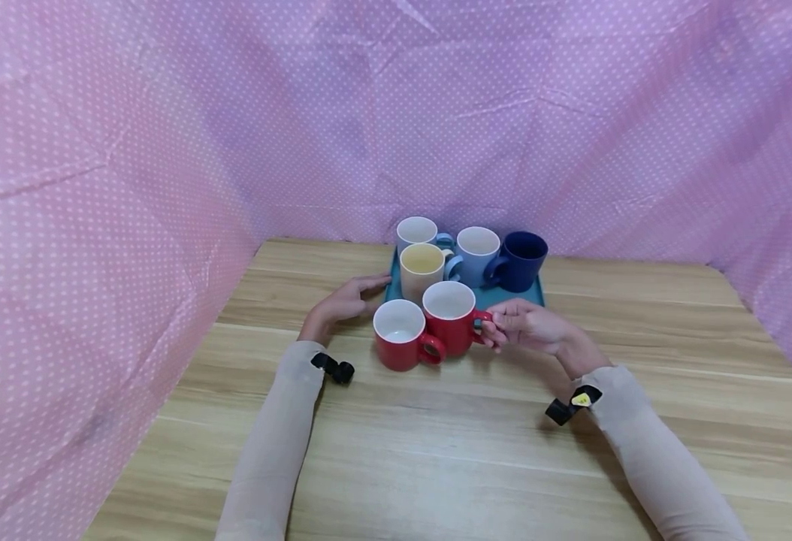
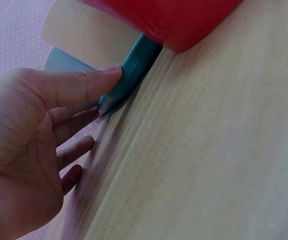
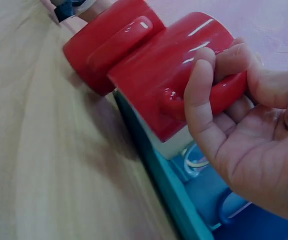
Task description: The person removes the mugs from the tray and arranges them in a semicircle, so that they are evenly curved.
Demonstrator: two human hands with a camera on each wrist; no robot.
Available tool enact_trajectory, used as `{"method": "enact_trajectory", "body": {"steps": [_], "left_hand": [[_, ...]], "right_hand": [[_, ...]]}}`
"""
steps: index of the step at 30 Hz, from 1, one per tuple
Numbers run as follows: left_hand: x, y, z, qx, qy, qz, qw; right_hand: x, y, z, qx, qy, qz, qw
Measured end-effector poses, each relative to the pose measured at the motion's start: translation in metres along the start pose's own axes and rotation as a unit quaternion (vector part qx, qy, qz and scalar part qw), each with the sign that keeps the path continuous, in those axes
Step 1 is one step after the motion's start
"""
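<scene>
My right hand [image 1: 527, 324] grips the handle of a red mug [image 1: 448, 319] with a white inside. In the right wrist view this mug [image 3: 169, 75] overlaps the teal tray's front edge [image 3: 184, 215], its fingers curled round the handle. Close against it on the left stands a second red mug [image 1: 399, 342], in front of the tray. At the tray's left side is my left hand [image 1: 345, 300]. The left wrist view shows its thumb and fingertips touching the tray's corner [image 2: 126, 80], fingers fairly straight.
On the tray stand a cream mug [image 1: 421, 272], a white-lined mug [image 1: 416, 231] behind it, a light blue mug [image 1: 479, 259] and a dark blue mug [image 1: 523, 263]. Wooden tabletop [image 1: 430, 451] lies in front. A pink dotted cloth [image 1: 436, 113] hangs behind and along the sides.
</scene>
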State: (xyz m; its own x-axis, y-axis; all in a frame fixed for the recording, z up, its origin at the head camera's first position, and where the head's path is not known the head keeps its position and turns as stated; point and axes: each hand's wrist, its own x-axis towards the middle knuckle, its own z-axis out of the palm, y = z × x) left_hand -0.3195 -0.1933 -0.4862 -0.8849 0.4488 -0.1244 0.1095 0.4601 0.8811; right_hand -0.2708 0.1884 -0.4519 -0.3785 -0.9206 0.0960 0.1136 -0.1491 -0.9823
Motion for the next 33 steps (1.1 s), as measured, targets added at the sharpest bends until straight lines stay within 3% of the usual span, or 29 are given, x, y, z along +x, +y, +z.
{"method": "enact_trajectory", "body": {"steps": [5, 17, 28, 33], "left_hand": [[-0.0009, 0.0, 0.0012, -0.006, 0.003, -0.01, 0.9999], [-0.0015, -0.0003, 0.0025, -0.015, 0.004, 0.001, 0.9999], [-0.0015, 0.0003, 0.0016, -0.023, 0.003, -0.002, 0.9997], [-0.0016, 0.0012, 0.0028, -0.021, 0.005, 0.006, 0.9997]], "right_hand": [[-0.0025, -0.0009, -0.0021, -0.003, -0.012, 0.014, 1.0], [-0.004, 0.004, -0.0047, 0.014, -0.036, 0.06, 0.997], [-0.0056, 0.0015, -0.0042, -0.083, -0.018, 0.126, 0.988], [-0.0024, 0.0027, 0.002, -0.101, -0.003, 0.147, 0.984]]}}
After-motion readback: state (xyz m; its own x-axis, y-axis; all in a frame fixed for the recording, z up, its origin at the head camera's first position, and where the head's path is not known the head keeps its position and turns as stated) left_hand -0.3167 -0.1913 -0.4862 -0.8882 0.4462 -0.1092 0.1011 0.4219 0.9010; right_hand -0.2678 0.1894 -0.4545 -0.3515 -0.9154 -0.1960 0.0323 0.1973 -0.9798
